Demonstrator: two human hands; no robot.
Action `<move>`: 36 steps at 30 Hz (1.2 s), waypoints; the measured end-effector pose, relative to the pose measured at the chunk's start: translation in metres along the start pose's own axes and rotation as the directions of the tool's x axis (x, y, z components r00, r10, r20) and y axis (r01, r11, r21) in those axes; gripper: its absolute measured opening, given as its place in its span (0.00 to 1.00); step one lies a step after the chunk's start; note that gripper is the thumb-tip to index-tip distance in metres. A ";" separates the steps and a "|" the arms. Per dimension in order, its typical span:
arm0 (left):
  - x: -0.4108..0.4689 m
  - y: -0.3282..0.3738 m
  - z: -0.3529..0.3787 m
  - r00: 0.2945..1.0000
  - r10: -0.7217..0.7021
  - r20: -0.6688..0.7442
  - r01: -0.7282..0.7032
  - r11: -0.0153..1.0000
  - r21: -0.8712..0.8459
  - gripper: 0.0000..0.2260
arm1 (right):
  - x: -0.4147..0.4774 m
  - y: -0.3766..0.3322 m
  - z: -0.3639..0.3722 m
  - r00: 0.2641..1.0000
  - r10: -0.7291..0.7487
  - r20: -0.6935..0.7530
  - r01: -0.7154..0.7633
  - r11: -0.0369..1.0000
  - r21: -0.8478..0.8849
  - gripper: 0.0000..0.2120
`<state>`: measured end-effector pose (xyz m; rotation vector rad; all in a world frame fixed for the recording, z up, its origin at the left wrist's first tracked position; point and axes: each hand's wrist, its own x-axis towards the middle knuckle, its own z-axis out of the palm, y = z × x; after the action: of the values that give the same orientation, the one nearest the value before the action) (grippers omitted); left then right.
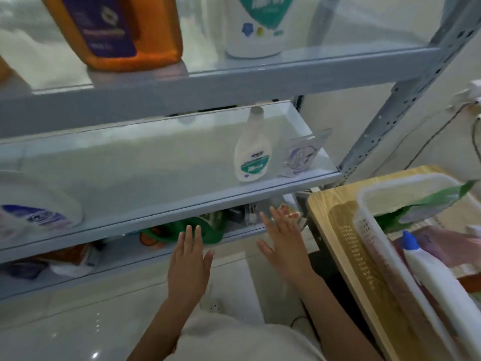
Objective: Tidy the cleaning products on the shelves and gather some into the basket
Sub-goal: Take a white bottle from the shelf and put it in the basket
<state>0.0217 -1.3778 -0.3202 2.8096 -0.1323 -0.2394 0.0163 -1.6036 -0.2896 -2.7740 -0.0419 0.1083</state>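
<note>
Head view: left hand (188,264) and right hand (283,246), flat, empty, face grey shelves (182,205) above glossy floor (78,324).

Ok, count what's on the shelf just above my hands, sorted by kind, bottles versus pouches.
White plastic bottles: 2, the upright teal-labelled bottle and the large blue-labelled bottle at the left edge
Pale lilac pouch: 1
Total: 3

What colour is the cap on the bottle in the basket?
Blue cap on a white bottle; head view.
</note>
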 end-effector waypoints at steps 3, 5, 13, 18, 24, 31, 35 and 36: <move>0.017 -0.018 -0.006 0.998 0.027 -0.055 -0.025 0.999 0.024 0.29 | 0.018 -0.016 0.005 0.998 0.035 -0.053 -0.031 0.996 0.086 0.32; 0.032 -0.026 -0.007 0.994 0.073 -0.080 -0.069 0.996 0.057 0.28 | 0.028 -0.023 0.009 0.997 0.067 -0.034 -0.063 0.991 0.116 0.29; 0.071 -0.017 -0.015 0.992 0.125 -0.014 -0.122 0.982 0.145 0.33 | 0.078 -0.019 -0.015 0.968 0.241 -0.067 -0.206 0.920 0.333 0.39; 0.087 -0.008 -0.009 0.997 0.012 0.076 -0.026 0.981 0.194 0.31 | 0.117 -0.019 -0.050 0.956 0.202 -0.214 -0.068 0.860 0.505 0.42; 0.093 -0.004 0.011 0.990 -0.060 0.125 0.039 0.985 0.169 0.38 | 0.168 -0.005 -0.074 0.979 0.156 -0.132 -0.069 0.861 0.505 0.49; 0.090 -0.003 0.020 0.994 -0.079 0.076 0.067 0.987 0.144 0.41 | 0.189 -0.003 -0.072 0.990 0.128 -0.054 -0.109 0.957 0.269 0.39; 0.091 0.001 0.015 0.987 -0.101 0.124 0.086 0.989 0.117 0.42 | 0.175 -0.016 -0.067 0.993 0.105 -0.045 -0.076 0.900 0.430 0.36; 0.092 0.002 0.011 0.984 -0.104 0.143 0.093 0.992 0.080 0.42 | 0.172 -0.019 -0.065 0.994 0.097 -0.046 -0.068 0.899 0.433 0.36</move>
<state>0.1104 -1.3939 -0.3437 2.8728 -0.0354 -0.4751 0.1922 -1.6015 -0.2344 -2.3322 0.1060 0.0396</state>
